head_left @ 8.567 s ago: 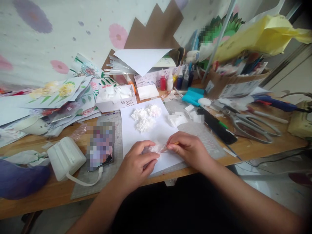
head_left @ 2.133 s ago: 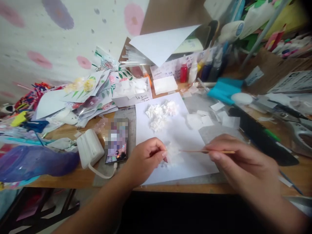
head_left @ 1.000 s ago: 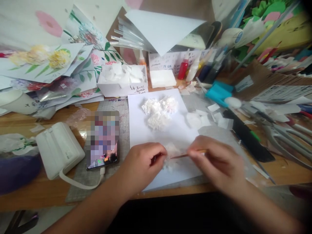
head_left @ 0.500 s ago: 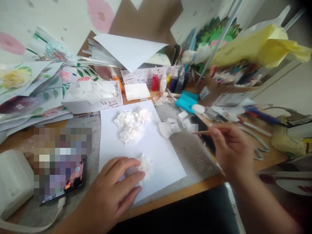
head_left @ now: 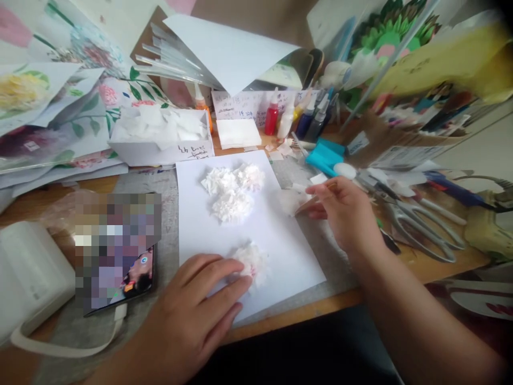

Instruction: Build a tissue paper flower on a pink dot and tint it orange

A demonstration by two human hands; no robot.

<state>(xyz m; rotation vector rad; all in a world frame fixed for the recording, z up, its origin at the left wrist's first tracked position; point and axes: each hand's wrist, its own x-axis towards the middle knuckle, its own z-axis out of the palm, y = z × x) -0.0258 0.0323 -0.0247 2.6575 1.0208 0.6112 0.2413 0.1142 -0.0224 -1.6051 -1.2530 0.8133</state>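
My left hand [head_left: 200, 299] lies over the lower part of a white paper sheet [head_left: 280, 256], fingers stretched out. Its fingertips touch the left edge of a ruffled white paper flower [head_left: 256, 264] with faint pink marks in its middle. Farther up the sheet sit three more ruffled white clusters [head_left: 232, 206], close together. At the sheet's right edge, my right hand [head_left: 347, 214] pinches a thin wooden stick [head_left: 308, 204], mostly hidden by the fingers. Close to the stick's tip are thin white paper pieces [head_left: 289, 201]; whether one clings to it I cannot tell.
A white box [head_left: 160, 152] full of paper pieces stands at the back left, beside a white paper stack [head_left: 238, 133] and paint bottles [head_left: 271, 118]. Scissors [head_left: 425, 222] and a cardboard box [head_left: 401, 144] are at right. A phone [head_left: 140, 275] with a cable lies left.
My right hand has moved left, bringing the stick to the loose paper pieces by the sheet. My left hand stays at the flower. The whole view has shifted slightly.
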